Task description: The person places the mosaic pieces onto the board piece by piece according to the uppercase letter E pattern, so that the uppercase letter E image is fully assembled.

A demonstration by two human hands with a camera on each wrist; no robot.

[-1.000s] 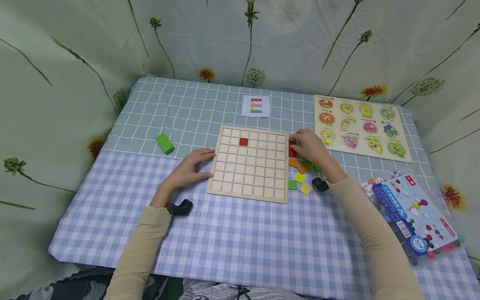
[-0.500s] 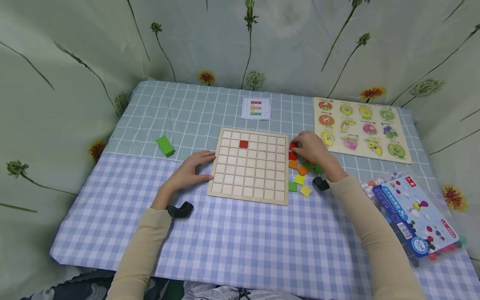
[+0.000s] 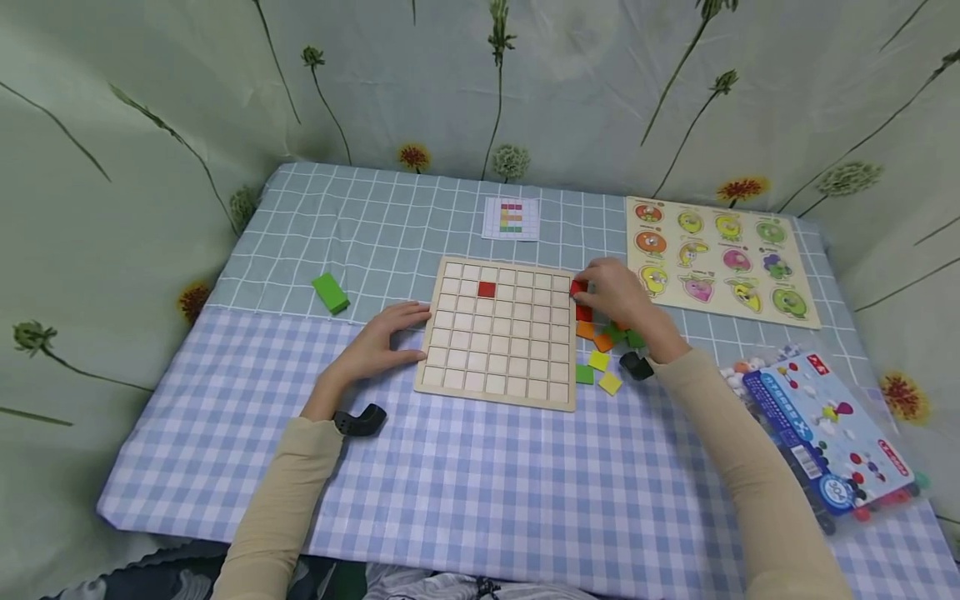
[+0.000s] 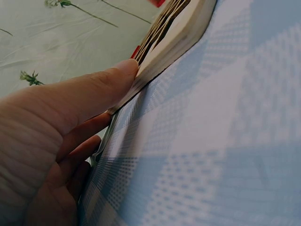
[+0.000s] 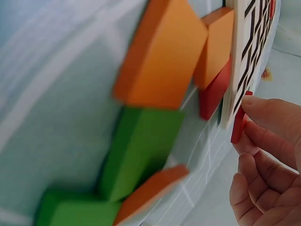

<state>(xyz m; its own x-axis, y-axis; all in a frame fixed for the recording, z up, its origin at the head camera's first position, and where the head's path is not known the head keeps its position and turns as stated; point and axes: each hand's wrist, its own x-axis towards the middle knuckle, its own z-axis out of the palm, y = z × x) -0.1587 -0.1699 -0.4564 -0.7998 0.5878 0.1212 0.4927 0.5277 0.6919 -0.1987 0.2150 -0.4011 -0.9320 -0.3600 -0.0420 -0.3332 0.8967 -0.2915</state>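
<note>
A wooden grid board (image 3: 498,343) lies mid-table, with one red square tile (image 3: 486,289) set in an upper cell. My left hand (image 3: 382,337) rests at its left edge; in the left wrist view the thumb (image 4: 101,84) touches the rim, fingers fairly straight. Beside the upper right edge, my right hand (image 3: 621,296) pinches another red tile (image 5: 239,120) between thumb and fingers, tilted and lifted. Below that hand lie a red tile (image 3: 583,313), orange tiles (image 3: 585,330), yellow tiles (image 3: 597,361) and green tiles (image 3: 584,374), some partly covered by the wrist.
Behind the board lies a card (image 3: 512,218) with a coloured grid pattern. Green pieces (image 3: 330,293) lie at the left. A fruit picture board (image 3: 708,307) is at back right, and a plastic box (image 3: 832,425) of coloured balls stands at right.
My right hand has picked up a red tile beside the board and shifted slightly left toward its edge. The left hand stays at the board's left side.
</note>
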